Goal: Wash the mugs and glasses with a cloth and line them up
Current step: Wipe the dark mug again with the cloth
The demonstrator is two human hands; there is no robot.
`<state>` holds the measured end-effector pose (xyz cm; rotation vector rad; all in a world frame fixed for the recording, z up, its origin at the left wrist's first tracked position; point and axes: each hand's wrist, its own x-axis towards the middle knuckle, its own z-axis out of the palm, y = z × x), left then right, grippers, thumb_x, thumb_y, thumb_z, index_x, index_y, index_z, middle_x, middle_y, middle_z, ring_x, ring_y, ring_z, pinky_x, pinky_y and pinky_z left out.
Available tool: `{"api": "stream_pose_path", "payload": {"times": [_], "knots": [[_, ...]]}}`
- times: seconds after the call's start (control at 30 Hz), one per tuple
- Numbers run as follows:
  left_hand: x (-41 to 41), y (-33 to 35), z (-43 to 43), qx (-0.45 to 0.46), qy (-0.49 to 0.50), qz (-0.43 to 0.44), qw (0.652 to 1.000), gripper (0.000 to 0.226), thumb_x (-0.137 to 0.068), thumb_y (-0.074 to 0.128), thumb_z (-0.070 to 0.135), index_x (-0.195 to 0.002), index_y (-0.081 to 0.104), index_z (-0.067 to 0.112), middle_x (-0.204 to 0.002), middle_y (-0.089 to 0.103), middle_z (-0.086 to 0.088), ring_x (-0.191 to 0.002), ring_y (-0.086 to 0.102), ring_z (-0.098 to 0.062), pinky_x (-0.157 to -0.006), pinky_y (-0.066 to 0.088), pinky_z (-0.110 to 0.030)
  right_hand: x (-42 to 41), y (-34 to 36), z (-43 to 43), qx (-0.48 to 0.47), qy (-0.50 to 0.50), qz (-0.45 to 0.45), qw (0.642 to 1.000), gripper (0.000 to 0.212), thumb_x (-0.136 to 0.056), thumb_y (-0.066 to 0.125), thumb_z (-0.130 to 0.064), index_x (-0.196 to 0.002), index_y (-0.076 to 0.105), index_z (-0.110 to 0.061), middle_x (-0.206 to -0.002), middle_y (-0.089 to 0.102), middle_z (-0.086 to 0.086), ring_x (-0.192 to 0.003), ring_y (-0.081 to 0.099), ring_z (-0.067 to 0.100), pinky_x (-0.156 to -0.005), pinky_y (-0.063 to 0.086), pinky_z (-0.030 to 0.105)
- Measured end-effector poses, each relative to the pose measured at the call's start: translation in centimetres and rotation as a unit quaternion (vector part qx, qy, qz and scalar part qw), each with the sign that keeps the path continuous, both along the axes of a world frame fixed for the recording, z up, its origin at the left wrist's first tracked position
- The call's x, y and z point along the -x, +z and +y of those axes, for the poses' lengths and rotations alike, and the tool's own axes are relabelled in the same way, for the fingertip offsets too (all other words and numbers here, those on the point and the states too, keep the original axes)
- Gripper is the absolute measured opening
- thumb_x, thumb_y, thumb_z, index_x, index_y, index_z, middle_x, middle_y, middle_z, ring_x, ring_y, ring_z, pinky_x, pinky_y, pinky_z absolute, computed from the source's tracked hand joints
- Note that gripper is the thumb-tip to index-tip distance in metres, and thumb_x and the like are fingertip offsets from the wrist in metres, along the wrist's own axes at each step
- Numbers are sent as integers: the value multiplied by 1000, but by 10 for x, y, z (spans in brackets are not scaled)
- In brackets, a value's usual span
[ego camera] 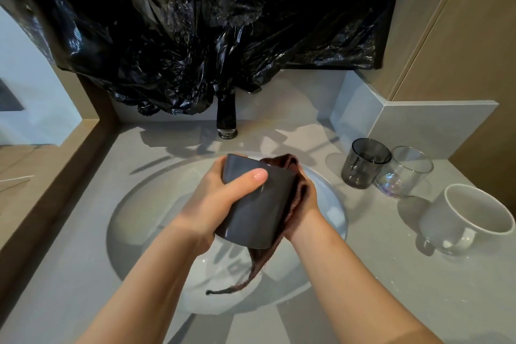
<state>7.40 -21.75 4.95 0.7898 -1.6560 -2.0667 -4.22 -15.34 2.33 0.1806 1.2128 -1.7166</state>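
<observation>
Soft, moderate light comes from right of the fingers: the white mug [474, 215] and the smoky glass [363, 162] throw pale shadows toward them. Beyond the fingertips, crumpled black plastic [209, 22] glints with small hard highlights and shades the counter [83, 232]. A thin sheen runs down the dark mug [259, 209] under the thumb of the left hand [217, 198]. Below the fingers the tail of the cloth [259, 262] blurs slightly. Counter edges bow outward toward the margins, far from the fingers
</observation>
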Motion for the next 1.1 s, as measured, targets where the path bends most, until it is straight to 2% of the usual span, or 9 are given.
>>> {"api": "stream_pose_path", "payload": {"times": [0.1,0.2,0.3,0.47,0.57,0.7,0.8,0.97,1.1], "knots": [[2,-1,-5,-9,-4,-4,1000,63,-49,75,47,-105,60,21,-80,73,2,-70,70,-13,-56,53,-26,-7,4,-2,-19,21,-42,999,56,-87,50,-55,-118,64,-11,-106,69,21,-94,64,36,-78,50,40],[2,-3,-12,-32,18,8,999,82,-47,70,59,-114,63,13,-90,72,-8,-76,70,-19,-56,53,-29,-11,4,-5,39,8,13,999,58,-80,55,-60,-120,64,-19,-113,68,16,-103,64,36,-92,50,51],[0,-2,-14,-13,15,32,999,81,-45,68,58,-113,61,15,-94,72,-8,-78,70,-19,-59,54,-29,-15,9,0,35,36,50,997,47,-89,50,-54,-109,68,-16,-103,72,14,-96,67,33,-87,53,43],[-5,4,-4,247,-55,42,966,73,-44,73,51,-112,53,37,-100,65,19,-97,63,-3,-81,48,-20,8,27,17,17,74,74,994,28,-97,47,-26,-72,53,-13,-54,58,3,-61,54,18,-53,45,23],[-4,10,-5,365,-105,4,925,76,-43,71,58,-115,49,43,-107,61,22,-103,58,2,-84,44,-12,9,37,22,16,73,86,993,24,-98,45,-15,-75,52,-18,-55,58,-9,-59,53,1,-49,44,8],[5,-2,-10,153,-6,98,983,64,-49,70,50,-106,59,25,-100,68,3,-93,64,-11,-78,51,-21,-6,22,14,54,39,88,994,26,-93,53,-33,-102,64,-12,-88,71,17,-76,66,28,-69,57,32],[8,-11,-10,-3,22,125,992,71,-53,69,53,-110,60,12,-101,69,-10,-92,66,-23,-72,55,-30,-13,19,9,59,3,146,987,18,-94,53,-32,-105,66,-27,-97,73,9,-89,68,28,-79,56,41],[0,-8,-9,244,-23,79,966,69,-50,70,51,-115,51,34,-105,63,12,-102,61,-10,-86,50,-27,5,29,15,5,65,117,991,29,-96,49,-27,-73,57,-11,-56,61,6,-55,60,20,-50,47,17],[-4,-3,-13,371,-88,55,923,78,-52,72,53,-123,47,33,-108,60,18,-105,60,-10,-86,50,-29,12,49,12,-23,104,106,989,27,-99,42,-17,-74,48,-15,-65,50,3,-61,52,18,-47,42,13]]}}
